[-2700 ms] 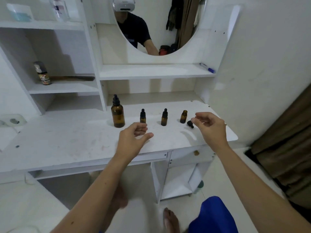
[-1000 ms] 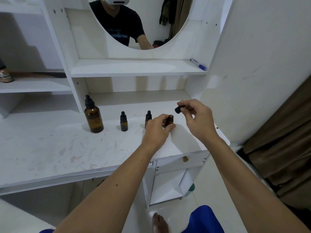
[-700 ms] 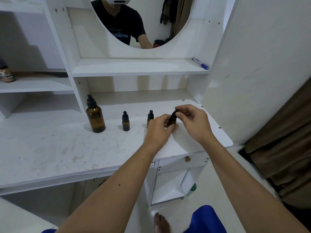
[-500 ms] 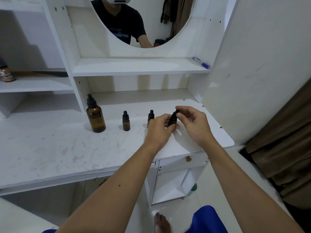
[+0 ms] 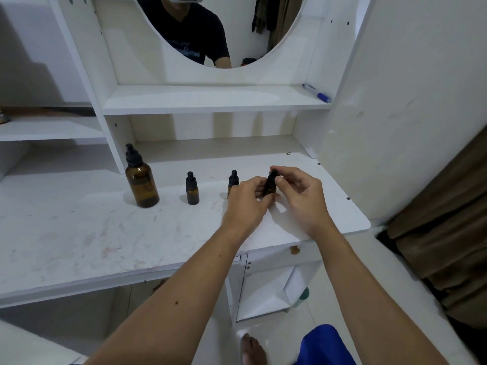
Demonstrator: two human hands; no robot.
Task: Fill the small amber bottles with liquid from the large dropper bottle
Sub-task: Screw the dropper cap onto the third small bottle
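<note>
At bench right end, both hands work one small amber bottle: left hand curls round its body and steadies it upright on the bench; right hand pinches the black dropper cap from above with thumb and fingertips. Cannot tell if cap is threaded on or only seated. Step, as a judgement: capping or uncapping this rightmost small bottle, not transferring liquid. Next move likely calls for a firm hold on the glass body while the cap is twisted, then a reach left to the large dropper bottle; risk is tipping the narrow bottle. Middle small bottle sits just beside left hand, partly hidden behind it, black cap on. Left small bottle stands apart, capped, upright. Large dropper bottle stands further left, near the shelf upright, capped: round-shouldered cylinder, dark amber glass, glossy, black ribbed-looking bulb cap. Fill levels too dark to read. Bench top is white laminate, matte, scuffed with faint reddish smears. Blue-and-white pen lies on the shelf above; oval mirror over that.
</note>
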